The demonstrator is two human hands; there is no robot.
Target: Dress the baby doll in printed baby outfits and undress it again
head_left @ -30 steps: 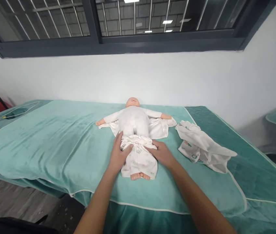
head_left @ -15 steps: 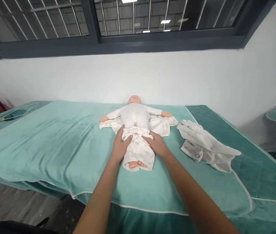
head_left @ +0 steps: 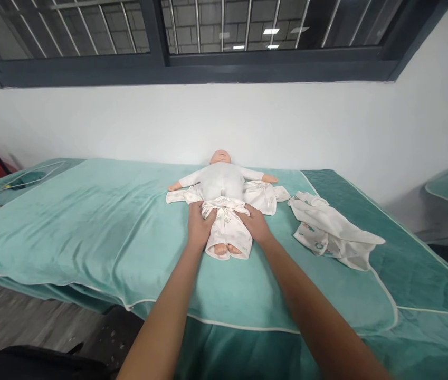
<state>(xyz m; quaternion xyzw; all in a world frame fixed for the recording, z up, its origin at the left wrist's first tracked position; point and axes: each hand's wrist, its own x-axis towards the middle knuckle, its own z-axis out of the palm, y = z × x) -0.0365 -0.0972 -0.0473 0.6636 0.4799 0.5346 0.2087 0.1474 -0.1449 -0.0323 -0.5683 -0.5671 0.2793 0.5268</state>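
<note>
A baby doll (head_left: 221, 179) lies on its back with its head toward the wall and its arms spread. White printed baby pants (head_left: 229, 232) cover its legs, and its feet show at the leg openings. At the waistband's left side my left hand (head_left: 200, 224) grips the fabric, thumb on top. My right hand (head_left: 254, 221) pinches the waistband on the other side. A white baby shirt (head_left: 262, 196) is spread beneath the doll, its sleeves reaching out to both sides. The fingers under the cloth are partly hidden.
Another white printed baby garment (head_left: 332, 229) lies crumpled to the right. All rest on a green blanket (head_left: 89, 221) over a bed against the wall. Thin tubing or cable (head_left: 21, 182) lies at the far left. A dark window frame (head_left: 208, 68) is above.
Both hands keep their hold on the pants at the waist, with little movement along the doll. The whole view has shifted slightly, so the doll appears a bit higher and further right.
</note>
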